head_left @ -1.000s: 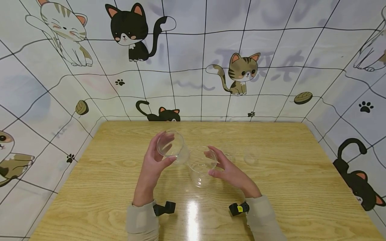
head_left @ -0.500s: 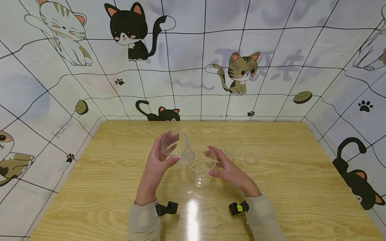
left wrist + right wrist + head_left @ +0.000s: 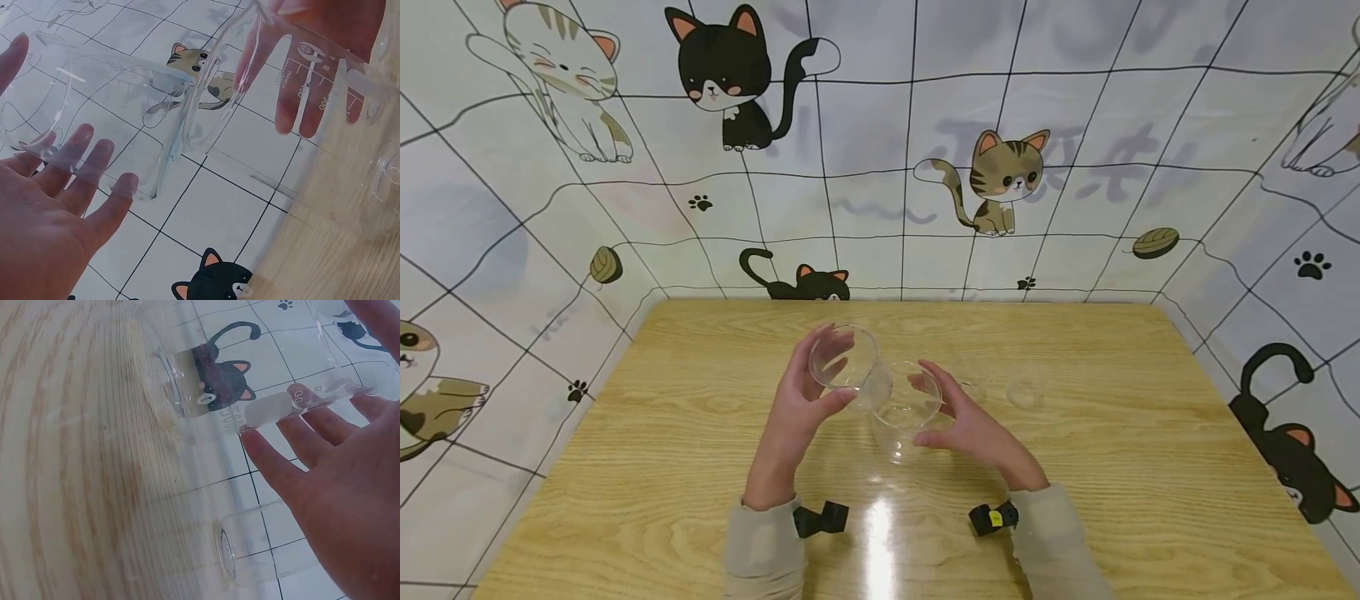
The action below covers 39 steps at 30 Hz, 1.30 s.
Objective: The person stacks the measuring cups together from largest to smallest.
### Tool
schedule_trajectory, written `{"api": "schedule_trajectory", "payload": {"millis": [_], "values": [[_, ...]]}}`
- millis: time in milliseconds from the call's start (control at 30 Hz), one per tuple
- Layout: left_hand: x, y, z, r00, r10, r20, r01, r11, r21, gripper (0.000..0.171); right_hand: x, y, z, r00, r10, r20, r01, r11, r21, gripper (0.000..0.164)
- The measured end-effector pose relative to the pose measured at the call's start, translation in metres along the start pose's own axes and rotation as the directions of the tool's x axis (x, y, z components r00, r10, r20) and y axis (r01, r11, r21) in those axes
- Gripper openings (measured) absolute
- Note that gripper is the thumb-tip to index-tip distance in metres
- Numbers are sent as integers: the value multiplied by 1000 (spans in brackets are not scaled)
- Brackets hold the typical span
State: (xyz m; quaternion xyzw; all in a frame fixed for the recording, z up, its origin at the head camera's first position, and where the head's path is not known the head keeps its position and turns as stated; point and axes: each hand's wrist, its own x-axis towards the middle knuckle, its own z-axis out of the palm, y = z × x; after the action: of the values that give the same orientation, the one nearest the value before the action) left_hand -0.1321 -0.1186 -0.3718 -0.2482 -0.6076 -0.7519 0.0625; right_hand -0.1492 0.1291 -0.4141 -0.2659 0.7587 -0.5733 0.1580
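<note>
Both hands hold clear glass beakers. In the head view my left hand (image 3: 801, 396) grips a beaker (image 3: 844, 357) by its side, raised and tilted, with its lower end beside the rim of the second beaker (image 3: 906, 408). My right hand (image 3: 966, 425) holds that second beaker, thumb on the near side and fingers on the far side; it appears to stand on the table. White markings show on its wall in the left wrist view, where the raised beaker (image 3: 119, 106) overlaps its rim. Whether the two touch, I cannot tell.
Further clear glassware stands right of the right hand: a faint piece (image 3: 973, 387) and a small round one (image 3: 1024, 393). A small clear vessel (image 3: 226, 550) shows in the right wrist view. The wooden table (image 3: 1150, 467) meets a cat-patterned wall covering (image 3: 865, 200).
The left hand has moved slightly right with its beaker, bringing it closer over the second beaker's rim. The right hand and its beaker stay almost still.
</note>
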Motion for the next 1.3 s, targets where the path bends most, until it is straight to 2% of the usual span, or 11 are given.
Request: {"api": "schedule_trajectory", "payload": {"millis": [233, 367, 667, 867, 1033, 1167, 1300], "values": [[0, -1, 2, 1000, -13, 0, 13, 1000, 3, 73, 5, 25, 2, 1000, -10, -25, 9, 1000, -25, 94], [0, -1, 4, 1000, -7, 3, 7, 1000, 0, 74, 6, 27, 2, 1000, -14, -29, 12, 999, -35, 94], [1, -1, 9, 1000, -3, 11, 3, 1000, -8, 74, 2, -1, 2, 999, -32, -13, 32, 999, -28, 92], [3, -1, 11, 1000, 13, 24, -13, 1000, -25, 74, 0, -8, 4, 999, 25, -20, -26, 998, -48, 90], [3, 0, 13, 999, 22, 33, -21, 999, -24, 75, 3, 9, 4, 997, 65, -37, -67, 996, -55, 88], [5, 8, 19, 999, 19, 35, -19, 1000, -15, 75, 5, 24, 4, 998, 40, -50, -43, 997, -66, 88], [5, 11, 23, 999, 21, 42, -20, 1000, -14, 74, 5, 25, 4, 999, 31, -43, -33, 999, -42, 89]]}}
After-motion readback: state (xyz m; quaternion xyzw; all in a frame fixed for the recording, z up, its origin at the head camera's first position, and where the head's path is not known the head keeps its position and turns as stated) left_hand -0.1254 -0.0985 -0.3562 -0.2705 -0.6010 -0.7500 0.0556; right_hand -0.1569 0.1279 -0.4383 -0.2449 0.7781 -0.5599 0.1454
